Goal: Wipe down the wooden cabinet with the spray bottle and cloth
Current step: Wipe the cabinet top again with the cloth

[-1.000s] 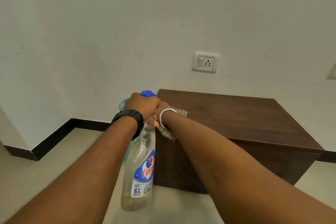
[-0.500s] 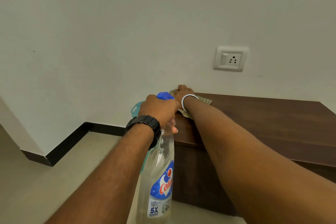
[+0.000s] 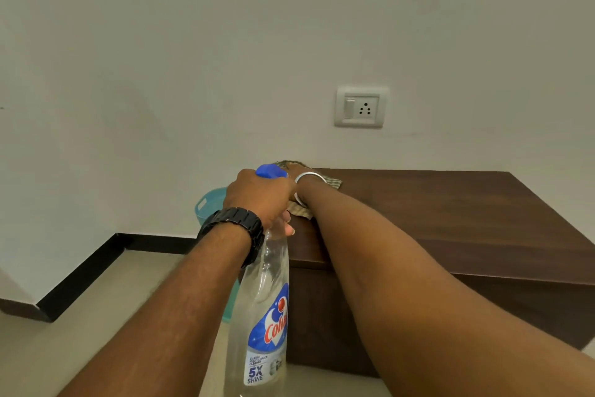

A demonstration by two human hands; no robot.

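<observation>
My left hand (image 3: 257, 195) grips the neck of a clear spray bottle (image 3: 264, 316), which has a blue trigger head and a blue label. It holds the bottle upright in front of the left end of the dark wooden cabinet (image 3: 450, 219). My right hand (image 3: 295, 167), with a silver bangle on its wrist, lies on a checked beige cloth (image 3: 335, 183) at the cabinet top's far left corner, against the wall. The left hand and the sprayer hide most of the right hand, fingers included.
A teal plastic bucket (image 3: 209, 203) stands on the floor left of the cabinet, partly behind my left arm. A white socket and switch plate (image 3: 360, 106) sits on the wall above the cabinet. Black skirting runs along the wall's foot.
My right hand has slid the cloth from the cabinet's near left edge back to the far left corner by the wall. The left hand still holds the bottle, and the view has moved closer.
</observation>
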